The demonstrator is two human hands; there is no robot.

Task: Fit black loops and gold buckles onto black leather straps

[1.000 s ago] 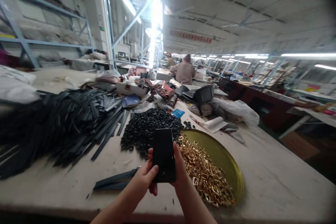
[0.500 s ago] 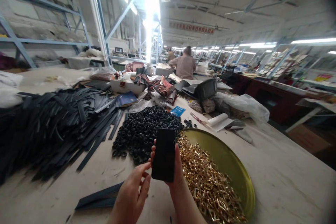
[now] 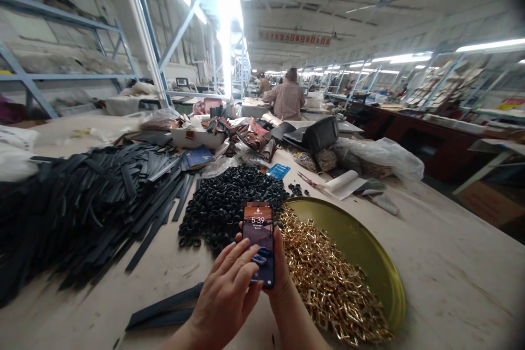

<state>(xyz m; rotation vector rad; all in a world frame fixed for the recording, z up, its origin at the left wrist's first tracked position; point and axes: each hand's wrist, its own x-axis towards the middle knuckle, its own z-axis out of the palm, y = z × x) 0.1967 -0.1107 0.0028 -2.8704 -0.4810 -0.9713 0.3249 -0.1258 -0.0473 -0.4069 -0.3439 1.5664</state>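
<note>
A smartphone [image 3: 262, 229] stands tilted up before me, its lit lock screen reading 5:39. My right hand [image 3: 279, 270] is wrapped round it from behind and the right side. Fingers of my left hand [image 3: 229, 287] are stretched over the lower left of the screen; whether they touch the glass I cannot tell. Behind the phone lies a heap of small black loops [image 3: 229, 197]. Gold metal buckles [image 3: 324, 279] are piled on a round gold tray [image 3: 377, 251] to the right. Below left, partly behind my left hand, is a folded dark strip [image 3: 159, 311].
A big heap of black strips [image 3: 110, 191] covers the table's left side. Farther back lie a blue packet [image 3: 278, 170], scissors [image 3: 307, 180], a paper roll [image 3: 346, 185], a plastic bag [image 3: 381, 156] and mixed scraps [image 3: 254, 134]. A person [image 3: 287, 98] is facing away beyond the table.
The phone's screen has gone from dark to lit. My left hand first drew off the phone to the lower left, then came back over the screen. My right hand has kept its hold.
</note>
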